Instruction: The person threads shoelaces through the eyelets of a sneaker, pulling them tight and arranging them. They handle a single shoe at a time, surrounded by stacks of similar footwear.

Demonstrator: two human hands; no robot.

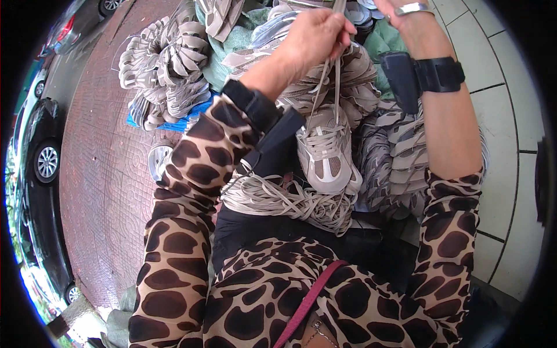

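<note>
A beige and white shoe upper rests on my lap, toe toward me, with cream laces running up from it. My left hand is raised above it, fingers pinched on the laces. My right hand is at the top edge, mostly cut off, also up by the lace ends; a silver bangle sits at its wrist. Black wrist straps sit on both forearms. A loose bundle of cream laces lies across my lap below the shoe upper.
Heaps of matching shoe uppers lie on green sacks and a blue sheet ahead, more stacked at the right. Red paving with parked cars is on the left. White floor tiles are on the right.
</note>
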